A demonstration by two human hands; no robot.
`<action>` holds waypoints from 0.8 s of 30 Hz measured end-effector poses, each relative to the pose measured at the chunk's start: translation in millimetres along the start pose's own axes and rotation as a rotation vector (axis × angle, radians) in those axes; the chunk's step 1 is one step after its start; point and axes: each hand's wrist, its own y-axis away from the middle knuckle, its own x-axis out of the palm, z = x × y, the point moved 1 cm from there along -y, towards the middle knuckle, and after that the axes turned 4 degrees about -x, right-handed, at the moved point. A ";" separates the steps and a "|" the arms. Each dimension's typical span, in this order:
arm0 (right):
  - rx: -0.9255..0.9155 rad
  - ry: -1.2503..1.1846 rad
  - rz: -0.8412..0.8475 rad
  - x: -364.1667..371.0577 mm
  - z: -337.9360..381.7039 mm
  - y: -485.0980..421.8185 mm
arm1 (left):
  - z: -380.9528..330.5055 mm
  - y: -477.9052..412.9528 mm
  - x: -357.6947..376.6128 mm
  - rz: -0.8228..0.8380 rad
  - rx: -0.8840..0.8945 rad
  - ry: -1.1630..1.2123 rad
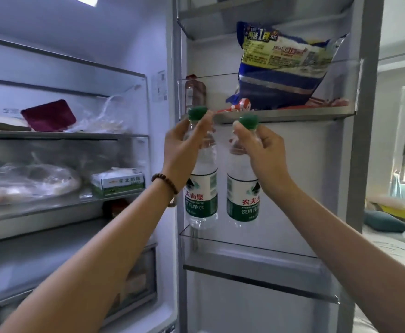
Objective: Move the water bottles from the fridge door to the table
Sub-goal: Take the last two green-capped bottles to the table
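Note:
Two clear water bottles with green caps and green-and-white labels hang side by side in front of the open fridge door. My left hand (184,147) grips the neck of the left bottle (201,198). My right hand (261,152) grips the neck of the right bottle (243,200). Both bottles are upright, with their bases just above the rim of the clear door shelf (249,246). Their caps sit just below the shelf above. The table is not in view.
The upper door shelf (280,115) holds a big blue bag (283,68), a dark bottle (195,91) and small red packets. To the left, the fridge's inner shelves carry bagged food, a maroon box (48,115) and a green-and-white carton (118,183). A bed shows at the right.

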 end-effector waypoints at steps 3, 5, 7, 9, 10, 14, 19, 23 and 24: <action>-0.031 -0.071 0.026 6.5 23.5 0.2 | -33.1 13.9 0.0 -0.081 -0.006 -0.093; -0.010 -0.140 0.058 13.2 32.9 6.2 | -52.6 29.1 -3.8 -0.146 -0.016 -0.160; 0.026 -0.210 0.136 22.7 39.1 18.8 | -70.1 50.3 -10.1 -0.221 -0.016 -0.250; 0.074 -0.289 0.214 35.3 45.9 38.1 | -88.9 77.7 -20.0 -0.331 -0.022 -0.353; 0.097 -0.327 0.250 42.8 50.4 49.7 | -99.5 93.6 -26.1 -0.386 -0.023 -0.418; 0.211 -0.492 0.392 78.3 83.8 105.8 | -154.2 166.0 -46.1 -0.575 -0.058 -0.689; 0.278 -0.755 0.569 126.0 165.2 178.7 | -247.5 263.6 -71.0 -0.793 -0.113 -0.933; 0.297 -0.920 0.695 160.1 261.7 229.2 | -339.3 338.8 -77.1 -0.984 -0.102 -0.998; 0.291 -0.951 0.719 168.2 288.2 241.9 | -363.8 357.1 -78.4 -1.015 -0.090 -1.034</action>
